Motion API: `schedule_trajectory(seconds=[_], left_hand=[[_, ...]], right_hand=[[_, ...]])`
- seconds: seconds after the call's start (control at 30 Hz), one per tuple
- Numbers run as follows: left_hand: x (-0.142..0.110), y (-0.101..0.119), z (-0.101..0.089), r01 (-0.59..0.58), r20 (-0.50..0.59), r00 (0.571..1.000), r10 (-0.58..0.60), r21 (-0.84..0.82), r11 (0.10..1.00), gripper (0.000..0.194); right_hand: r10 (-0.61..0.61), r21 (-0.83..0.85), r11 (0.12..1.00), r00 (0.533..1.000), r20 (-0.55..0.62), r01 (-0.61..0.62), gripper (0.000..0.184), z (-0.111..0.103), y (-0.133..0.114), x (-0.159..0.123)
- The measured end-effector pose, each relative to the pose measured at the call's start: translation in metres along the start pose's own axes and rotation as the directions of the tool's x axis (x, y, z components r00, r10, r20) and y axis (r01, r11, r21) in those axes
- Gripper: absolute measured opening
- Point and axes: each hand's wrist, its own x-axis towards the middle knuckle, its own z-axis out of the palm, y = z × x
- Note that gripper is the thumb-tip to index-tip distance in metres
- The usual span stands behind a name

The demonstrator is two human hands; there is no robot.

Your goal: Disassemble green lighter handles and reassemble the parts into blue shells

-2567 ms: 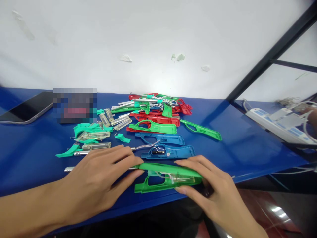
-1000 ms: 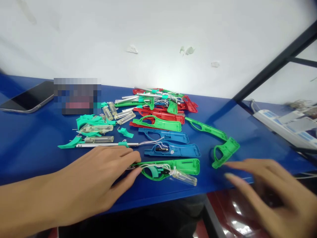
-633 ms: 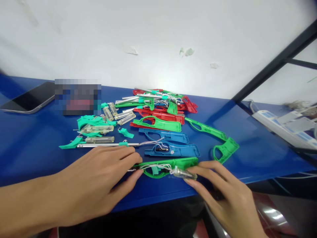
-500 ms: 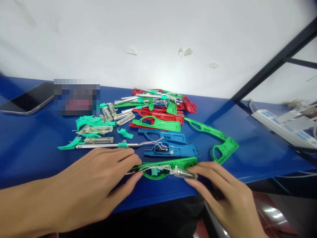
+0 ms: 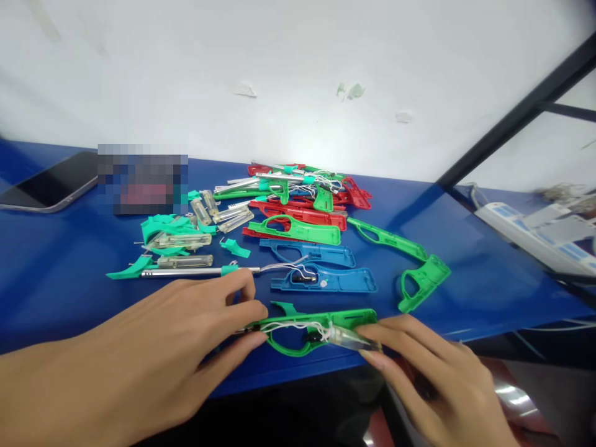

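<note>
Fingers (image 5: pixel 400 335) of my right hand (image 5: pixel 442 372) grip one clear tube (image 5: pixel 347 339), my left hand (image 5: pixel 200 329) one green shell (image 5: pixel 356 318); two blue shells (image 5: pixel 342 280) lie beyond.

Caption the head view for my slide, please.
Left hand pinches at one end of a green shell, right hand grips a clear tube, white wires between the hands.

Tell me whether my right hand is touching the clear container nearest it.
Touching. The head view shows the right hand pinching the clear container, fingertips overlapping its end away from the white wires.
</note>
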Motion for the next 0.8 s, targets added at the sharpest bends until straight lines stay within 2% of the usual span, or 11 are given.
schedule_trajectory(seconds=[0.23, 0.33, 0.53, 0.8], left_hand=[[0.002, -0.015, -0.012, -0.066, 0.115, 0.991, 0.072, -0.055, 0.996, 0.031], [0.005, -0.019, -0.017, -0.085, 0.106, 0.99, 0.092, -0.068, 0.994, 0.028], [0.007, -0.018, -0.017, -0.165, 0.083, 0.983, 0.163, 0.011, 0.986, 0.043], [0.001, -0.015, -0.016, -0.123, 0.117, 0.986, 0.119, 0.03, 0.992, 0.046]], right_hand=[[0.011, 0.011, 1.0, 0.999, -0.048, -0.01, 0.017, -0.002, -0.01, 0.006], [0.011, 0.013, 1.0, 0.998, -0.055, -0.011, 0.017, -0.002, -0.012, 0.008], [-0.003, 0.01, 1.0, 0.998, -0.063, 0.003, 0.021, -0.002, -0.011, 0.008], [-0.02, -0.009, 1.0, 0.995, -0.098, 0.019, 0.028, -0.001, -0.011, 0.011]])
